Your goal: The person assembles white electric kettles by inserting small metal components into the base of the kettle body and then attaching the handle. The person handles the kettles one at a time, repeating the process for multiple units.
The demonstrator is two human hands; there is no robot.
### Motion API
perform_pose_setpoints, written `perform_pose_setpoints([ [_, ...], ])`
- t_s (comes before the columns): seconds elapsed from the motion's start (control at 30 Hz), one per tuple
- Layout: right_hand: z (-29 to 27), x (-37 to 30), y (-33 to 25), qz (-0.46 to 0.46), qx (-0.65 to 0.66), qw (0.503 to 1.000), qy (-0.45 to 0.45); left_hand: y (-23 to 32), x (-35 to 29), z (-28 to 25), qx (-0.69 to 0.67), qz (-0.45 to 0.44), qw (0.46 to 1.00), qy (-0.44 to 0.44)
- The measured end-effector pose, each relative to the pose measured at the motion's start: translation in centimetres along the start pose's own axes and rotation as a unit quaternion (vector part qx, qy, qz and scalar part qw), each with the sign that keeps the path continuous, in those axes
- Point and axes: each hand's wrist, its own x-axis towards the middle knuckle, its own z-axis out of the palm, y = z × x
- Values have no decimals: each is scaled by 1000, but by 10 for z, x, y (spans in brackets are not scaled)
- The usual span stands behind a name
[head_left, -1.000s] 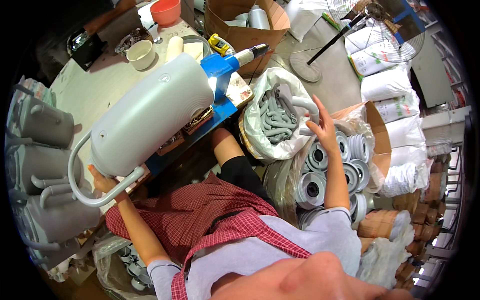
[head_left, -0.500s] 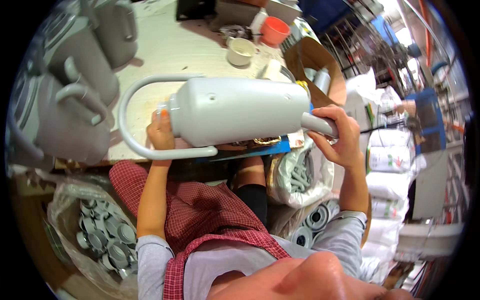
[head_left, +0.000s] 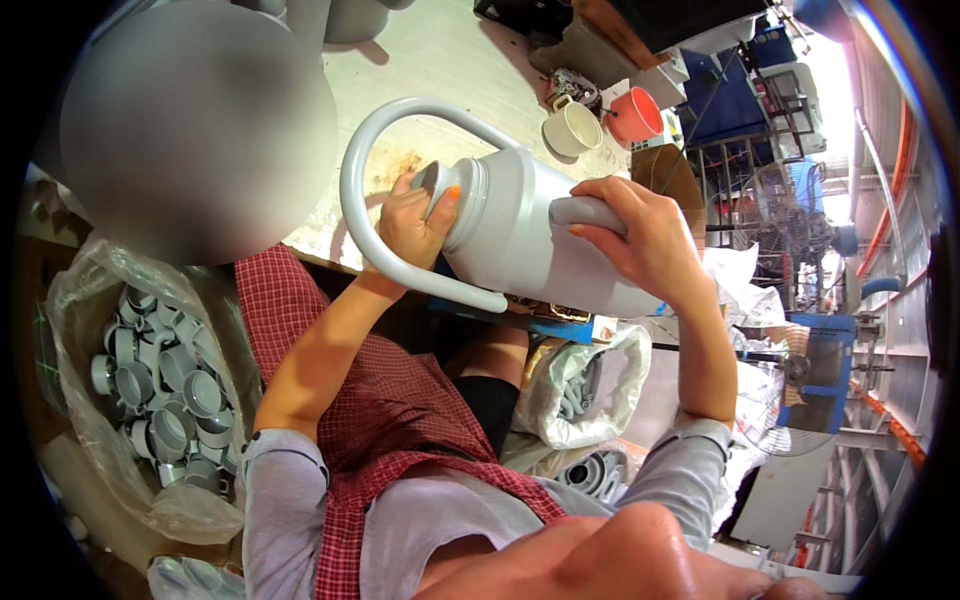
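Note:
A pale grey plastic jug body (head_left: 515, 205), like a vacuum jug, lies tilted on its side across my front at the table edge. Its large loop handle (head_left: 357, 180) arches round the neck end and over my left forearm. My left hand (head_left: 415, 228) is closed round the grey piece at the neck, thumb toward me. Against the jug's side, my right hand (head_left: 650, 235) grips a short curved grey handle (head_left: 588, 213). The fingers are on top and the thumb is below. The jug's far end is partly hidden by my right hand and wrist.
A cream cup (head_left: 572, 132) and a red-orange cup (head_left: 634, 115) stand on the white table (head_left: 410, 65). Plastic bags of grey parts sit at my left (head_left: 72, 335) and below the table (head_left: 637, 370). A blurred round grey patch (head_left: 200, 130) covers the upper left.
The jug has turned, its far end swinging down toward me. My right hand moved from its end onto the side handle. My left hand now wraps the neck piece. The view has shifted right.

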Motion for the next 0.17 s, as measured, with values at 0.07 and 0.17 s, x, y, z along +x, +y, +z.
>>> perform_pose_setpoints([
  [0.07,1,1,-1,3,5,1000,-5,1,0,1,14,1,1000,9],
  [0.17,3,3,2,3,18,1000,-14,-4,-3,-3,16,-7,1000,-16],
])
